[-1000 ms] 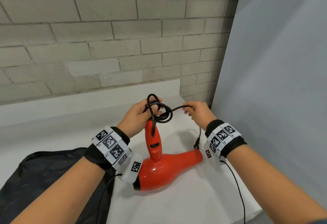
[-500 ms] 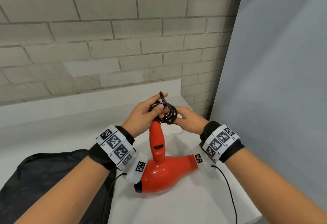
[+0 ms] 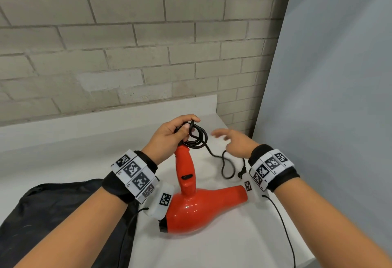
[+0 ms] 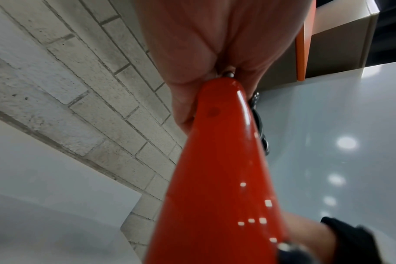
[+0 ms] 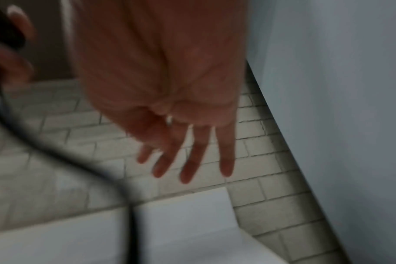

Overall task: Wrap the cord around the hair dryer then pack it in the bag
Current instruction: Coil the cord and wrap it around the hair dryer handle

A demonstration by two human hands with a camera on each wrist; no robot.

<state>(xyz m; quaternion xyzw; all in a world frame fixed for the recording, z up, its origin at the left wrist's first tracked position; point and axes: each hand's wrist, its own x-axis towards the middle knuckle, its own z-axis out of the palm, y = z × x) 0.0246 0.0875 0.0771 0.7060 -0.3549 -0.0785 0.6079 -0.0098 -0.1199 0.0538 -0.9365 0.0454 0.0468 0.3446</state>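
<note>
Red hair dryer (image 3: 197,212), nozzle rightward, handle away

Wall (image 3: 131,41): pale grey brick, laid across the far side of the scene.
Table (image 3: 222,244): white top, with a raised white ledge (image 3: 106,117) set along its far edge.
Panel (image 3: 339,77): plain blue-grey, stood at the right.
Box (image 4: 337,48): brown cardboard, seen beside an orange upright (image 4: 303,44) in the left wrist view.

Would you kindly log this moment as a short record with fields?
left hand: grips the cord coils against the handle end
right hand: fingers spread, holding nothing
hair dryer: red, body on the white table, handle raised
cord: partly coiled; tail and plug loose on the table
bag: black, left of the dryer
</note>
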